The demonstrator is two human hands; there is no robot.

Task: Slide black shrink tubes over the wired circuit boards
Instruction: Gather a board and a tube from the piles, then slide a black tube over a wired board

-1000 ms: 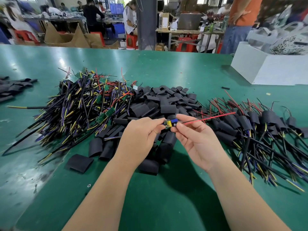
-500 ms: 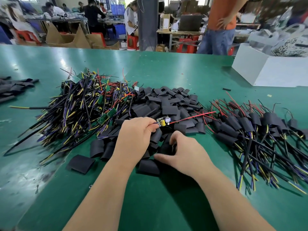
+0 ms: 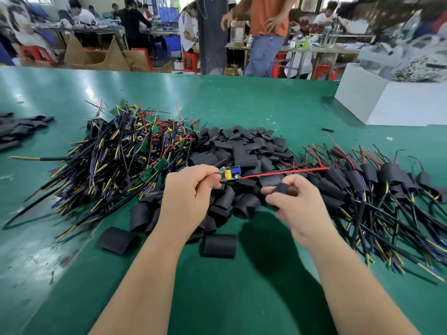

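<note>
My left hand (image 3: 187, 199) pinches a small wired circuit board (image 3: 230, 174) with a yellow and a blue part, held above the table; its red wire (image 3: 285, 172) points right. My right hand (image 3: 294, 209) grips a single black shrink tube (image 3: 283, 188) between thumb and fingers, just below that wire and a little right of the board. A heap of loose black shrink tubes (image 3: 242, 151) lies behind both hands. Bare wired boards are piled at the left (image 3: 125, 151). Boards with tubes on them lie at the right (image 3: 377, 189).
The green table (image 3: 242, 286) has a white box (image 3: 387, 102) at the far right and more black tubes (image 3: 17, 129) at the far left edge. Two loose tubes (image 3: 219, 245) lie near my wrists. People work at benches beyond the table.
My right hand dropped from the board into the tube heap, then rose holding one black tube. My left hand kept the board, lifting it slightly.
</note>
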